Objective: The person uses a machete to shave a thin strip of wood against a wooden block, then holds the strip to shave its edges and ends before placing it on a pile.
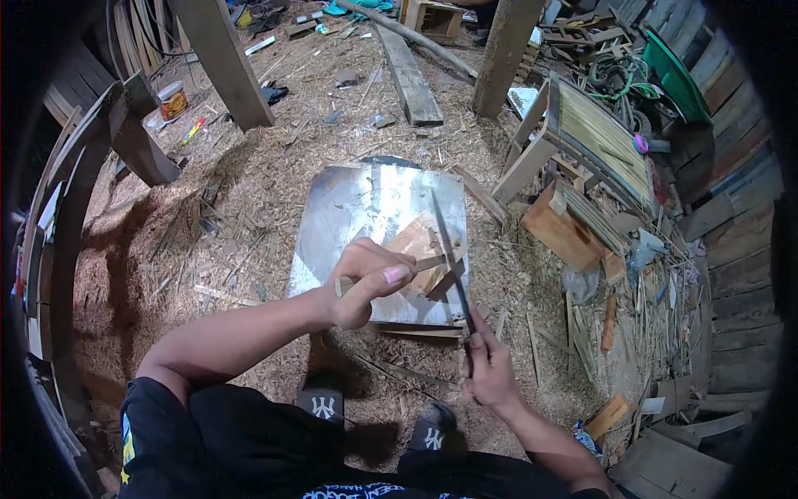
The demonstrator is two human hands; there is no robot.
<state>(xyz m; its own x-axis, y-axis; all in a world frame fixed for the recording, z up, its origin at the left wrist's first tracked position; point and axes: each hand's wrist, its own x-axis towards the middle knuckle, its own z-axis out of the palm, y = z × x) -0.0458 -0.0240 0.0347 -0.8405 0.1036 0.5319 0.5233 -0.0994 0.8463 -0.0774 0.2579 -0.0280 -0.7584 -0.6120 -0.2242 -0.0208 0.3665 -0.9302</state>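
Note:
My left hand is closed round a thin strip of wood, whose end sticks out to the right. In my right hand is the handle of a long dark blade, which points up and away. The blade crosses the strip's end; whether they touch I cannot tell. Beneath them, a light wooden block lies on a shiny metal-topped board.
Wood shavings cover the ground. A long plank lies ahead between two upright posts. At right stand a slatted wooden frame and a wooden box. A bucket is at upper left. My sandalled feet are below the board.

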